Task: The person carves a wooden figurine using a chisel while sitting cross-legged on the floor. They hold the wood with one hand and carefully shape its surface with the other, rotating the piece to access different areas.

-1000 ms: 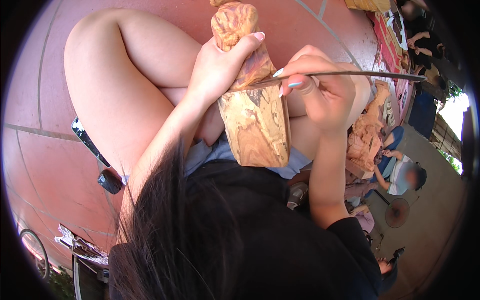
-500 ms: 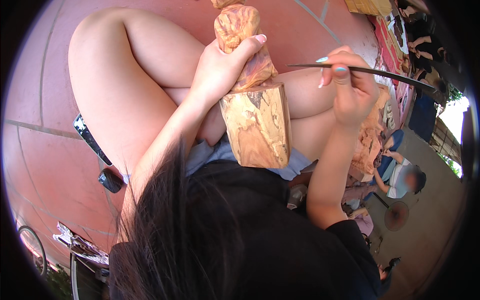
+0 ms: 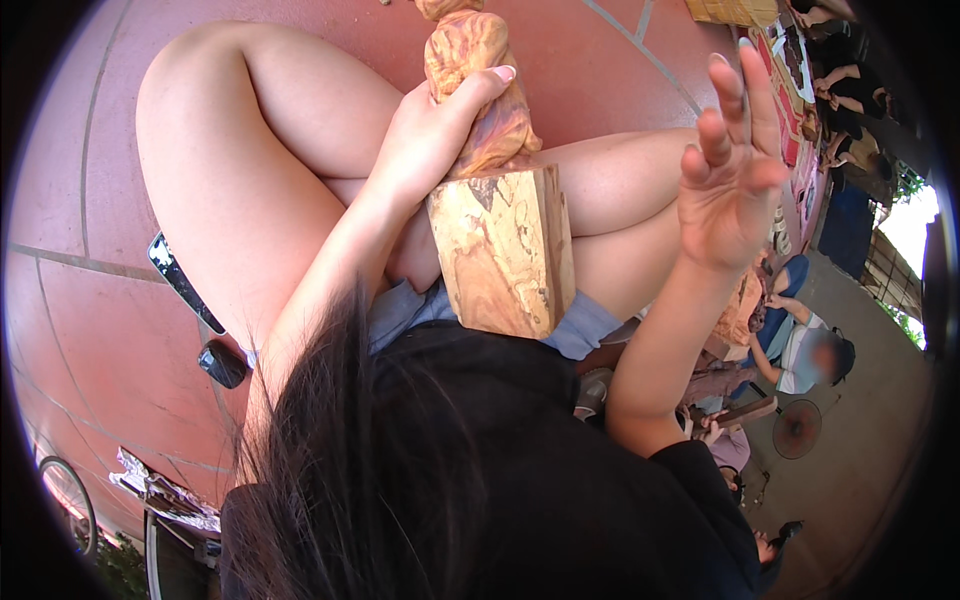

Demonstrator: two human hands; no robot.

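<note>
Wooden carving (image 3: 500, 215) points lengthwise forward, figured end outermost, left hand (image 3: 430, 140) clasping it, right hand (image 3: 735, 185) spread

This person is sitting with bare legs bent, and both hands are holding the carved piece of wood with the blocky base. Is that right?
Not quite: in the head view, only the left hand holds the carved piece of wood. The right hand is raised open, apart from it.
</note>
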